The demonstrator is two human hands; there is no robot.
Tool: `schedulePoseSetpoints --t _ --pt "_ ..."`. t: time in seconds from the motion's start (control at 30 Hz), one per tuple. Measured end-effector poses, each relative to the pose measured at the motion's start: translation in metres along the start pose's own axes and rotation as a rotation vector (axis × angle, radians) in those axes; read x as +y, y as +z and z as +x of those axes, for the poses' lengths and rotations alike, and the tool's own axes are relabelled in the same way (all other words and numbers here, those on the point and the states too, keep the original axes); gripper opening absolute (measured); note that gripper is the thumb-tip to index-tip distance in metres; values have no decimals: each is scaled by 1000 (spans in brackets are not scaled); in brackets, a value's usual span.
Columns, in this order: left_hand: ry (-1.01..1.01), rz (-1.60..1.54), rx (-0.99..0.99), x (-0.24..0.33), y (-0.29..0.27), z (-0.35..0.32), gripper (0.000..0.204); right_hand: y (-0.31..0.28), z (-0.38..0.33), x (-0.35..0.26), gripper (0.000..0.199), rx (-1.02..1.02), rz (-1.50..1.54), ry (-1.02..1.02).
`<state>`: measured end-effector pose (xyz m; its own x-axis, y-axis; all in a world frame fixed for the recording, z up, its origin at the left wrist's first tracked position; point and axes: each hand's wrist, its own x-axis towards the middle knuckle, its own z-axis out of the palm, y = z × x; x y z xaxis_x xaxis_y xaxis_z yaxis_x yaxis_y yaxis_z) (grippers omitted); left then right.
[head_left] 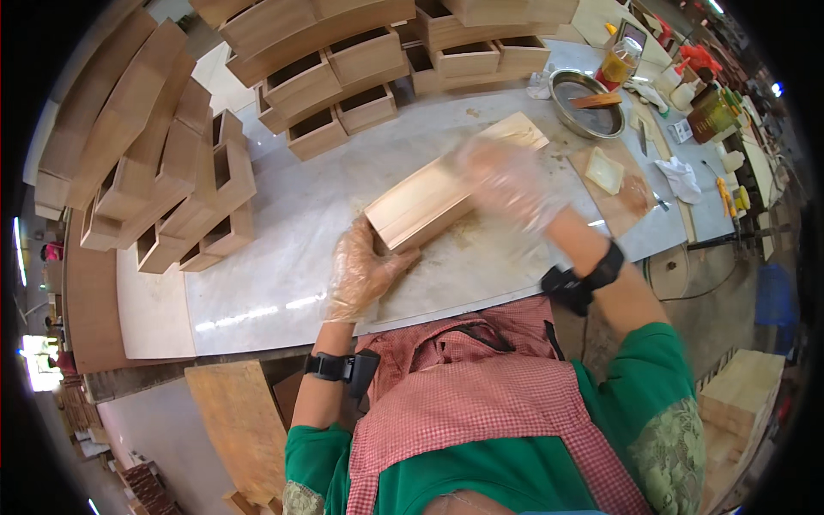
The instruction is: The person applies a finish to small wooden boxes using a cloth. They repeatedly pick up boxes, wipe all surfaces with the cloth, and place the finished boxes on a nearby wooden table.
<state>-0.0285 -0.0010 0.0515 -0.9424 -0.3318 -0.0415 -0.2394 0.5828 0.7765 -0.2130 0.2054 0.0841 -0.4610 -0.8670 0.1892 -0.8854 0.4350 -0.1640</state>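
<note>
A long pale wooden box (pixel 433 193) lies on the white worktable (pixel 283 215), running from near me toward the far right. My left hand (pixel 365 270), in a thin clear plastic glove, grips its near end. My right hand (pixel 506 180), also gloved and blurred, presses flat on the box's top face near its far half. Whether it holds a cloth or pad I cannot tell. Both wrists wear black bands.
Stacks of open wooden drawer boxes (pixel 172 180) line the left and back (pixel 343 73). At the right stand a metal bowl (pixel 588 103) with a brush, a jar of yellow liquid (pixel 620 60), a small board (pixel 614 184), rags and bottles. Wooden blocks (pixel 742 395) sit at lower right.
</note>
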Motion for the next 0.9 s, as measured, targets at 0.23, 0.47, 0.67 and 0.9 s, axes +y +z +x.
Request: schedulePoseSetpoints --t 0.23,0.47,0.67,0.9 --pt "136 -278 69 -21 22 5 67 17 -4 -2 21 234 -131 -166" --pt "165 -300 101 -25 30 9 68 9 10 28 16 57 -188 14" --pt "107 -128 31 -18 13 8 69 7 9 -60 14 107 110 -294" --pt "254 -247 151 -33 35 15 68 21 0 108 12 -32 -202 -5"
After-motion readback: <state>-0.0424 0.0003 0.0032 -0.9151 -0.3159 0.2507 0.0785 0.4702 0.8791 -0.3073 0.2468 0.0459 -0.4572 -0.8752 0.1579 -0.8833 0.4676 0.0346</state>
